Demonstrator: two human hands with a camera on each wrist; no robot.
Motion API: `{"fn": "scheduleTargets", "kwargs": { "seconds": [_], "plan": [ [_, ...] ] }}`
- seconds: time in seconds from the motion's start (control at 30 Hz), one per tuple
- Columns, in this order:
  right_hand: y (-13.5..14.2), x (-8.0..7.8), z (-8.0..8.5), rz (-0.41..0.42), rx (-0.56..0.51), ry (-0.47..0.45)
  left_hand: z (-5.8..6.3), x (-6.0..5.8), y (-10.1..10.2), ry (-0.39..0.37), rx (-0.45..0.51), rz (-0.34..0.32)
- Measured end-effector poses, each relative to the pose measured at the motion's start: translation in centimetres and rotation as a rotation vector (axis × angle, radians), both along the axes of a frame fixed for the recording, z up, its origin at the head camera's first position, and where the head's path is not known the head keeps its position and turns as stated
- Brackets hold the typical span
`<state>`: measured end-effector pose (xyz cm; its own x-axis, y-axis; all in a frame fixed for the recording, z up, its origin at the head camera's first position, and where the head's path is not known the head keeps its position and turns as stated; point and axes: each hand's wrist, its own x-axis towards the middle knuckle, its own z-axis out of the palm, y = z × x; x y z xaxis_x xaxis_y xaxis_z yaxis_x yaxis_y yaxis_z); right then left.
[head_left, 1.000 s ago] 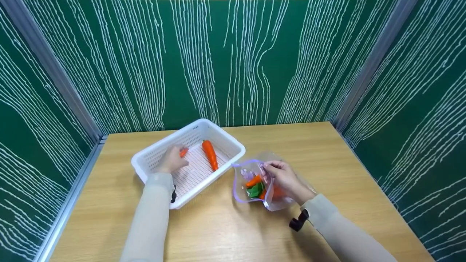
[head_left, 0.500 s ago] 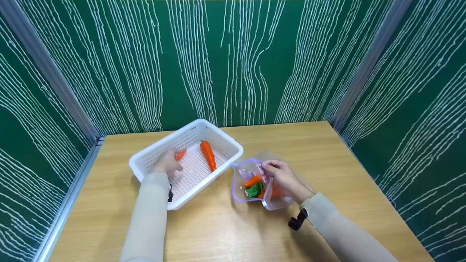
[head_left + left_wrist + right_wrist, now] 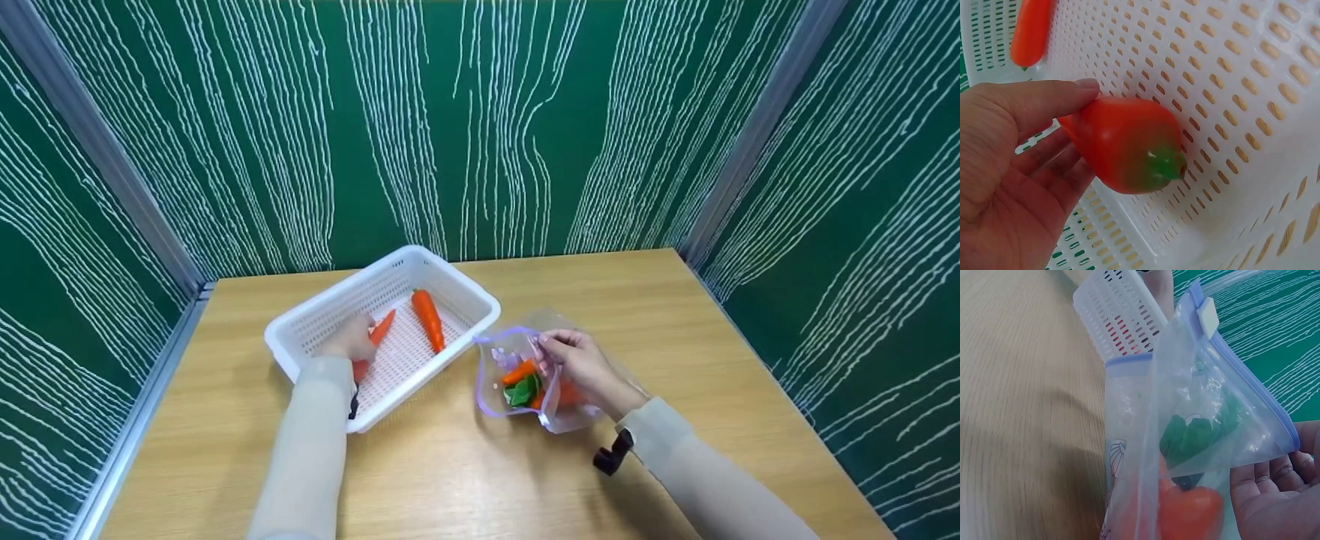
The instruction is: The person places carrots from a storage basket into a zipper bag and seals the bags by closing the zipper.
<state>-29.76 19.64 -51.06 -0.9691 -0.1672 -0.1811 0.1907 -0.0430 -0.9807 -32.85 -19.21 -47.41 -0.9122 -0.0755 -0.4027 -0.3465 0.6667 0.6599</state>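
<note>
In the head view my left hand (image 3: 351, 339) is inside the white plastic basket (image 3: 300, 315). It holds a long red pepper (image 3: 1129, 143) around its narrower part; the left wrist view shows the thumb on top, fingers beneath, and the plump end with a green stem pointing away. An orange-red, carrot-shaped vegetable (image 3: 428, 321) lies on the basket floor to the right. My right hand (image 3: 589, 367) pinches the rim of a clear zip bag (image 3: 491, 401) with a purple edge, keeping its mouth apart. Inside the bag are a green leafy piece (image 3: 1188, 439) and orange-red vegetables (image 3: 1190, 514).
The basket and bag rest side by side on a wooden table (image 3: 450, 472), almost touching at the basket's right corner. Green walls (image 3: 360, 187) with white lines enclose the table at the back and sides. The bag has a white slider (image 3: 1208, 318).
My left hand has shifted its hold on the pepper, whose tip and stem end now both show past the hand. The right hand and bag stay nearly still.
</note>
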Motion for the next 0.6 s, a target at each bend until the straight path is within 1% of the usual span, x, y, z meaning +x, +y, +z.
{"fn": "scheduleTargets", "kwargs": {
  "seconds": [0.07,0.2,0.33,0.43,0.47,0.5,0.6],
  "plan": [
    [0.1,0.0,0.0,0.005,0.011,-0.002,-0.2,0.1,0.0,0.002,-0.005,0.003],
    [0.1,0.1,0.0,0.008,0.029,-0.019,-0.7,-0.2,-0.1,-0.001,-0.017,-0.033],
    [0.0,0.1,0.0,0.026,0.012,-0.015,-1.4,-0.7,-0.4,0.048,-0.141,-0.112],
    [0.0,0.1,0.0,0.018,0.008,-0.022,-1.6,-1.0,-0.4,0.085,-0.250,-0.164],
    [0.0,0.1,0.0,0.013,0.007,-0.027,-1.5,-1.0,-0.4,0.083,-0.258,-0.171],
    [0.1,0.1,0.0,0.010,0.008,-0.032,-1.4,-1.0,-0.3,0.064,-0.242,-0.172],
    [0.1,0.1,-0.1,-0.009,0.007,-0.051,-1.0,-1.0,-0.1,0.037,-0.186,-0.177]
  ]
}}
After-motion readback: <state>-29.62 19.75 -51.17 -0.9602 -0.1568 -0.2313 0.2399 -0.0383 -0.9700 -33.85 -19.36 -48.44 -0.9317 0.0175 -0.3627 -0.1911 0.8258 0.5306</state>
